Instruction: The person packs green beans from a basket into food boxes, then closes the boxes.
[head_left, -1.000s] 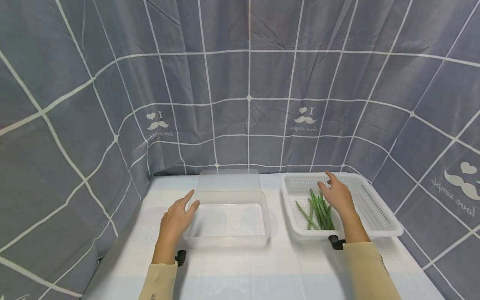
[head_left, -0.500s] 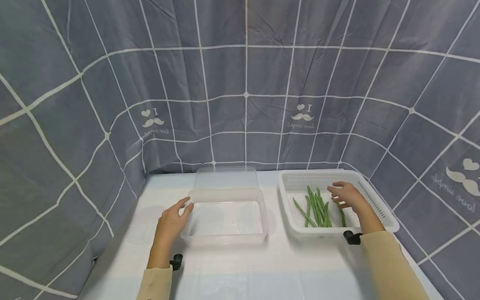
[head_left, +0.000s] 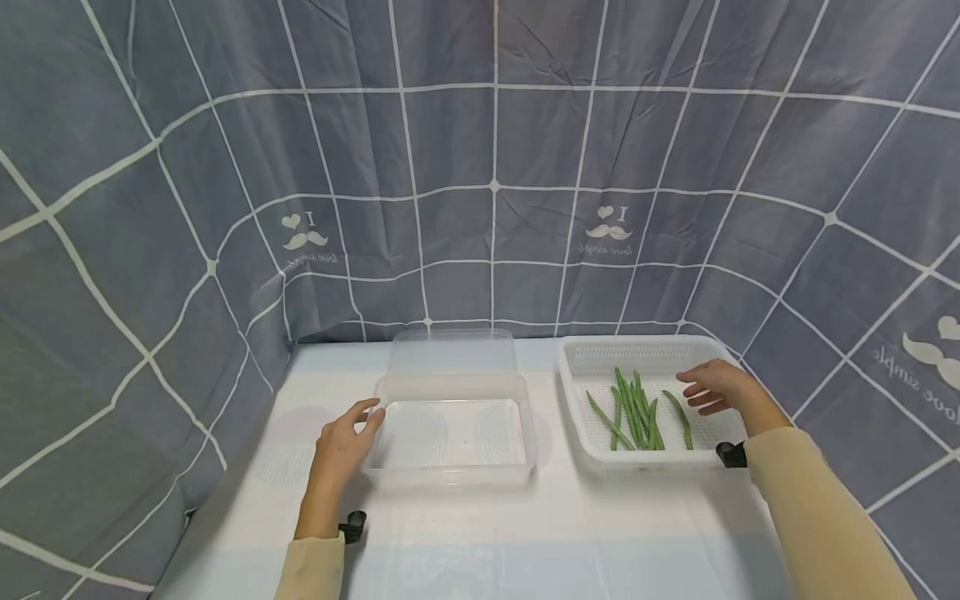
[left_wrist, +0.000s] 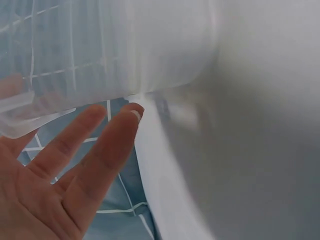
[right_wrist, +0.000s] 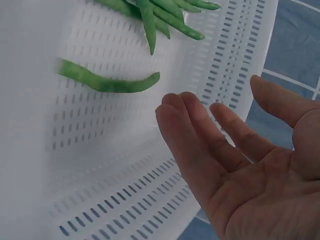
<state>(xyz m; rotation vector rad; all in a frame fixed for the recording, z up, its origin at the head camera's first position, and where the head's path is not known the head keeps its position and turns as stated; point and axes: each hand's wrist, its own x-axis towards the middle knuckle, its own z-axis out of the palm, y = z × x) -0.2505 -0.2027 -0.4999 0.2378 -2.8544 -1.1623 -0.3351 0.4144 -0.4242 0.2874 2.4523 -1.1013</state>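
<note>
Pale table (head_left: 465, 542), clear box (head_left: 450, 476), lid (head_left: 452, 354), white basket (head_left: 645, 457)

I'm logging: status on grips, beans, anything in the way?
Left grip at clear box. Right grip empty, over basket. Beans inside basket; no obstruction visible.

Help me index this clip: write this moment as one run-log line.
left hand: beside clear container, contact unclear; right hand: over white basket, holding nothing; single bean: in basket, apart from other beans

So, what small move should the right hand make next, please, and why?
Perhaps the right hand should move its fingers to the lone green bean and pinch it. The fingers are open and hold nothing, and this bean lies nearest to them, apart from the other green beans in the white perforated basket.
</note>
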